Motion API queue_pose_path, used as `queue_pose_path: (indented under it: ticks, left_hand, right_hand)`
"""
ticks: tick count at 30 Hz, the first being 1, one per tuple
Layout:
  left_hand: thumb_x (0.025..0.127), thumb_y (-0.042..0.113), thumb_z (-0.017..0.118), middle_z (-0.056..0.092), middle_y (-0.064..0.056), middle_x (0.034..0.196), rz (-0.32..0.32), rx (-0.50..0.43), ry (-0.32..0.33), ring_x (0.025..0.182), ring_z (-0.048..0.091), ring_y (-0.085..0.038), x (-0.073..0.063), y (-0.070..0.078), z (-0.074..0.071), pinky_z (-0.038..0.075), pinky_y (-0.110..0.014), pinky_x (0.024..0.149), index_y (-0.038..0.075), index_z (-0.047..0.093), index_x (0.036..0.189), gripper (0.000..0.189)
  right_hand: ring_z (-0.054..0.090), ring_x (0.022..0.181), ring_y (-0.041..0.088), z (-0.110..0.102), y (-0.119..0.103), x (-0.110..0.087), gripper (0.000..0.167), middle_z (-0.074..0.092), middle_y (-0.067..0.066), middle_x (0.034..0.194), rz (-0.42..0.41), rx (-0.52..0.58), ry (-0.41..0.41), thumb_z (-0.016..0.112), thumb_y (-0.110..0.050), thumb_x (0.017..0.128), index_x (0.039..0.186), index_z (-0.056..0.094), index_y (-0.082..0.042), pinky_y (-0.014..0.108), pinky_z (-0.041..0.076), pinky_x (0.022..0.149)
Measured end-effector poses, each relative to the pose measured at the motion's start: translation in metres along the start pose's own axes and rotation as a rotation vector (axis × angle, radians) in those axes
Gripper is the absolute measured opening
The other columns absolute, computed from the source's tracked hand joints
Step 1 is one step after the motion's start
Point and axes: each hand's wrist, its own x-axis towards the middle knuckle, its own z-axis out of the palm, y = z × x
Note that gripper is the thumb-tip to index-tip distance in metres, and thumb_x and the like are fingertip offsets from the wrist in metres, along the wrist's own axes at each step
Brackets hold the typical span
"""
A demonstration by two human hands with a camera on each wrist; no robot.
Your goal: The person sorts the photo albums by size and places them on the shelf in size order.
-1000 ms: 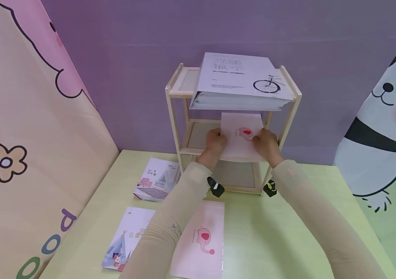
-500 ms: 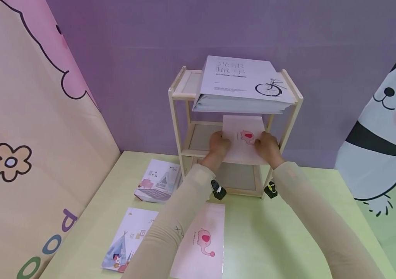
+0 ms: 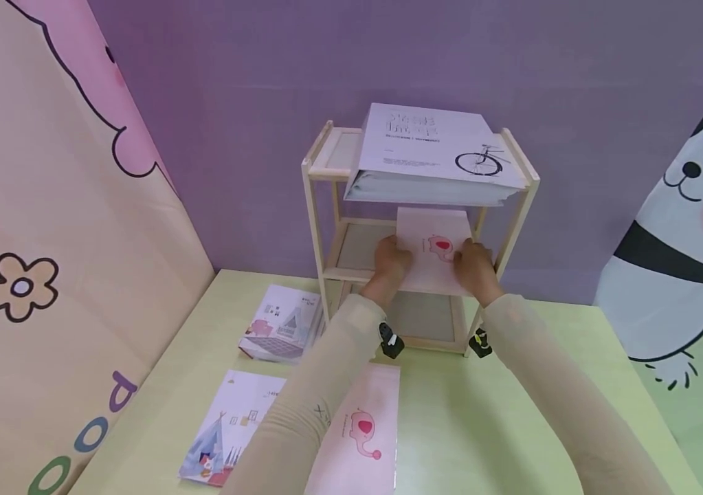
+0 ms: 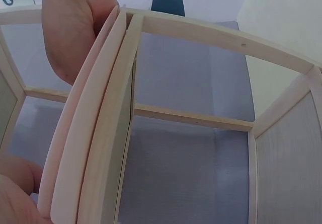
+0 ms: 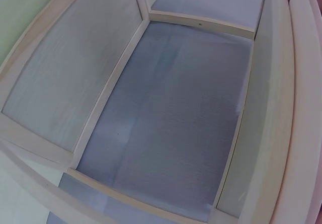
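Note:
A pink booklet (image 3: 431, 265) with a red elephant print lies on the middle shelf of a small wooden rack (image 3: 351, 275), under the rack's top level. My left hand (image 3: 393, 261) grips its left edge, and my right hand (image 3: 476, 267) grips the right edge, thumbs on the cover. Two pink layers (image 4: 83, 133) show edge-on against the shelf board in the left wrist view; whether they are separate booklets I cannot tell. The right wrist view catches the pink edges (image 5: 307, 113) at its right side. The undersides of the fingers are mostly hidden.
A thick white book (image 3: 431, 148) with a bicycle drawing lies on the top shelf, jutting over the front. On the green table (image 3: 481, 412) are another elephant-print pink booklet (image 3: 366, 426), a tent-print booklet (image 3: 227, 426) and a thick book (image 3: 280, 323) beside the rack.
The whole scene sits slightly lower and further right in the head view. Both hands keep their hold on the pink booklet, which stays on the middle shelf with no clear shift.

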Motion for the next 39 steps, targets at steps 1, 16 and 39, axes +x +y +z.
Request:
queue_pose_path:
  ticks: [1, 16, 39]
  left_hand:
    - [0.078, -0.009, 0.048, 0.057, -0.02, 0.127, 0.005, 0.001, 0.01, 0.114, 0.054, -0.028, 0.0, -0.001, 0.0, 0.044, -0.035, 0.097, -0.009, 0.054, 0.125, 0.047]
    - [0.084, 0.002, 0.049, 0.066, -0.02, 0.108, 0.142, 0.334, 0.037, 0.098, 0.059, -0.034, -0.003, -0.002, 0.004, 0.048, -0.04, 0.086, -0.008, 0.062, 0.106, 0.027]
    - [0.089, 0.008, 0.053, 0.039, -0.018, 0.145, 0.205, -0.2, -0.077, 0.131, 0.037, -0.035, -0.053, -0.031, -0.059, 0.035, -0.043, 0.105, -0.005, 0.038, 0.14, 0.055]
  right_hand:
    - [0.048, 0.1, 0.054, 0.001, 0.0, 0.0, 0.032, 0.051, 0.042, 0.103, 0.001, -0.005, 0.001, 0.034, -0.006, 0.096, 0.107, 0.043, 0.023, 0.059, 0.036, 0.091]
    - [0.055, 0.079, 0.041, 0.036, 0.034, 0.031, 0.033, 0.057, 0.027, 0.08, -0.127, -0.315, 0.086, 0.037, -0.011, 0.097, 0.087, 0.055, 0.015, 0.054, 0.042, 0.071]
    - [0.042, 0.114, 0.044, 0.039, -0.021, -0.075, 0.025, 0.055, 0.023, 0.123, -0.455, 0.351, 0.41, 0.053, 0.007, 0.083, 0.104, 0.066, 0.006, 0.054, 0.034, 0.095]
